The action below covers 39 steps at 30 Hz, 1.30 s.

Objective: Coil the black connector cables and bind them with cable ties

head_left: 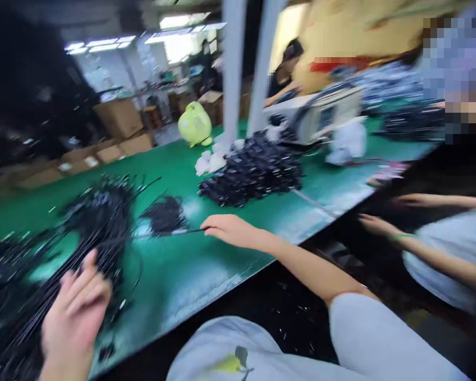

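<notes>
My right hand pinches the end of a thin black cable between thumb and fingers above the green table. The cable stretches left from it, passing in front of a small bundle of black strands, toward the large pile of black cables. My left hand is raised at the lower left, in front of that pile, blurred by motion. Its fingers are loosely bent and apart, with nothing clearly visible in them. The cable's far end blurs out near its fingertips; contact there cannot be made out.
A heap of bundled black cables lies on the green table, beside two pale posts. Beyond are a lime-green fan-like object, a beige machine and a white bag. A co-worker's hands are at the right.
</notes>
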Each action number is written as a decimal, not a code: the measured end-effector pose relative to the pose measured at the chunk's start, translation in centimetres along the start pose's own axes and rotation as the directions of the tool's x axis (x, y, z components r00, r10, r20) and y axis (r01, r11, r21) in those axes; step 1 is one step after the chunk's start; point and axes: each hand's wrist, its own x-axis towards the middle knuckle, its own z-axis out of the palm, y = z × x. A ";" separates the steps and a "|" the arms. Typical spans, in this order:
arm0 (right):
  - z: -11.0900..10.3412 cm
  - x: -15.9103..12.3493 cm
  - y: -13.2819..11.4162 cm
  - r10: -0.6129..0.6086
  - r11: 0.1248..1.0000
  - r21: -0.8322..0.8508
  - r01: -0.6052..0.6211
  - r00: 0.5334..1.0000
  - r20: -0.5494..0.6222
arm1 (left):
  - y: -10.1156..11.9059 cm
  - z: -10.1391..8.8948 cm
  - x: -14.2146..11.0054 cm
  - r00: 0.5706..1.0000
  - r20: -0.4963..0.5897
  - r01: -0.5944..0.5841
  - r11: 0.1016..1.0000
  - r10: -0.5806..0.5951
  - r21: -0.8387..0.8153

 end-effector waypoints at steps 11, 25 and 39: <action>2.2 -0.2 -6.8 -0.421 0.907 0.055 0.417 0.901 0.102 | -8.6 2.4 -0.5 0.960 0.222 -0.026 0.731 -0.172 0.682; -0.5 0.6 -1.3 0.006 0.999 -0.042 -0.021 0.941 -0.337 | -2.7 -3.3 0.8 0.965 -0.244 0.067 0.990 -0.095 -0.121; 3.3 3.7 -8.2 -0.324 0.941 0.107 0.321 0.946 0.007 | -7.6 0.5 -1.8 0.983 0.146 -0.024 0.715 -0.109 0.698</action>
